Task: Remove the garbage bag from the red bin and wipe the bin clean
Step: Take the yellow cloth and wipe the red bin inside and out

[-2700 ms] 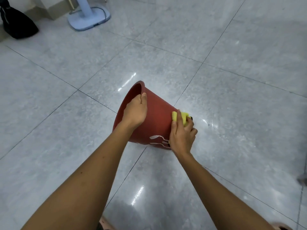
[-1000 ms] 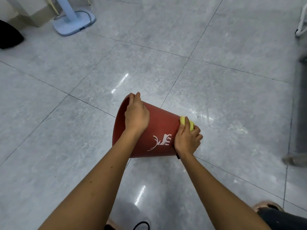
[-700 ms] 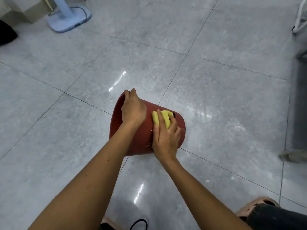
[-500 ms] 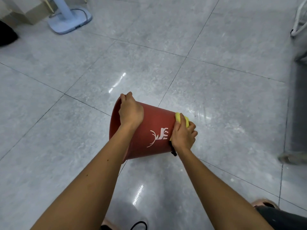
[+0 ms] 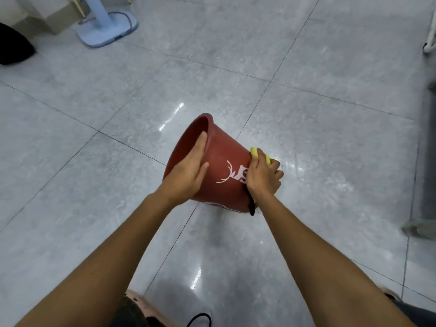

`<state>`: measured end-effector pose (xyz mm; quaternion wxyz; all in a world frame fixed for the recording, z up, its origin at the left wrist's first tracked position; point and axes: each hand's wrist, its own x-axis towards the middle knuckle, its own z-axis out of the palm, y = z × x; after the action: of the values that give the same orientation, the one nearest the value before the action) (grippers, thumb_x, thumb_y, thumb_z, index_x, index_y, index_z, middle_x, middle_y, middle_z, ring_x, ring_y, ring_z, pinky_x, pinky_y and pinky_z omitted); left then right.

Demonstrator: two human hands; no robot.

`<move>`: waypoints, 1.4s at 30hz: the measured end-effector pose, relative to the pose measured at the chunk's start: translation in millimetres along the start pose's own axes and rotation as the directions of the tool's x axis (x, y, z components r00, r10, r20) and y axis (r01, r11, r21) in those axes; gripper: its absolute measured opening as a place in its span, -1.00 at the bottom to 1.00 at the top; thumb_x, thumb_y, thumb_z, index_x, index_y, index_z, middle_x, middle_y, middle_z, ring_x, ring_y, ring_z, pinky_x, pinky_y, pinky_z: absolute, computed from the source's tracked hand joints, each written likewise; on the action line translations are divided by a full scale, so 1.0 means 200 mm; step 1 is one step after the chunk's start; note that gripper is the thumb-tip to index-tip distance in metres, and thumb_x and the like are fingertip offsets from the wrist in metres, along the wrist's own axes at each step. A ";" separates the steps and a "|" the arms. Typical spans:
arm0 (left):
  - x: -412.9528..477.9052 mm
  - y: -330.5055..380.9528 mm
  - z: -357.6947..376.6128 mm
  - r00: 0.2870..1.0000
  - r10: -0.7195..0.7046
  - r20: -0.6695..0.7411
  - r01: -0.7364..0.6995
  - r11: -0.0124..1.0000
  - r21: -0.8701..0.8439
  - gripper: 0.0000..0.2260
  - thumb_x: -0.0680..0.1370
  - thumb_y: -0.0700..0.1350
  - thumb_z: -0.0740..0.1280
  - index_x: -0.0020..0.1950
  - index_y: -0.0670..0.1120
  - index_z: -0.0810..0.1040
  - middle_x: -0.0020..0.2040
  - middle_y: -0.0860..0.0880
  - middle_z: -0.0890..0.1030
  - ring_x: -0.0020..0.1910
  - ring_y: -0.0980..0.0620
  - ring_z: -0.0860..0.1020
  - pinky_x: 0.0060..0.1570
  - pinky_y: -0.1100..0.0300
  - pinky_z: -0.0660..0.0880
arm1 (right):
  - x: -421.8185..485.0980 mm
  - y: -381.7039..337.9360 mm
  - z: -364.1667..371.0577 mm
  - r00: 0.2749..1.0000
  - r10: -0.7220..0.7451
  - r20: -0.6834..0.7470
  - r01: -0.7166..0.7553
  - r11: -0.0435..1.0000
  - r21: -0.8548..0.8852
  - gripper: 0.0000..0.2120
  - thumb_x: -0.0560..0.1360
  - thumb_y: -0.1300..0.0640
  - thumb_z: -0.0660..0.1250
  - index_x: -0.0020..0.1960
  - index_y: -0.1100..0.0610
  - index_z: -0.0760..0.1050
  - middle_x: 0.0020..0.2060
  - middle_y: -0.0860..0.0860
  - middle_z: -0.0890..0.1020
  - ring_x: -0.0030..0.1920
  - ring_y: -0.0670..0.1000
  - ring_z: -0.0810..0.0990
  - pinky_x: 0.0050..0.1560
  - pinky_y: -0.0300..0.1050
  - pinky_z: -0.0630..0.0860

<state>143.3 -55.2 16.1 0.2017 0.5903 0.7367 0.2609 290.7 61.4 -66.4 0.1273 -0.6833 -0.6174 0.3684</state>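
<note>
Far left edge of the floor [image 5: 70, 161]: a dark bag [image 5: 14, 48], with a fan base [image 5: 106, 29] beside it, both well apart from the work.

Left hand [image 5: 188, 168]: fingers hooked over the rim into the mouth, thumb on the outer wall, holding the bin [image 5: 221, 185]. The bin lies tilted on its side mid-floor, mouth up and to the far left, base to the right. No bag shows at the rim, so removal appears done.

Sponge [image 5: 254, 152]: yellow, pressed to the wall near the base. Right hand [image 5: 263, 177]: fingers curled round it, partly covering the white deer mark.

Step in hand, as judged: wiping the outer wall. The next move calls for turning the bin with the left hand to bring an unwiped part under the sponge; the inside must be wiped too.

Against half a second ago: the left hand sits lower on the wall, more rim is exposed, and the right hand now overlaps the deer.
</note>
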 end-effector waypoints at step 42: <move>0.02 0.12 0.12 0.951 -0.198 -0.237 0.157 0.971 -0.182 -0.55 0.60 0.09 0.01 0.50 0.25 0.06 0.27 0.13 0.53 0.03 0.29 0.53 -0.01 0.48 0.31 | -0.33 0.01 0.05 0.783 -0.606 -0.139 0.601 0.795 -0.076 -0.54 0.61 -0.12 -0.04 0.49 -0.16 0.23 0.47 0.03 0.29 0.30 0.15 0.36 0.28 0.06 0.27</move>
<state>175.7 -42.9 12.7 0.1757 0.4651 0.7831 0.3736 288.7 -3.7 -51.8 0.2769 -0.4786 -0.7964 0.2451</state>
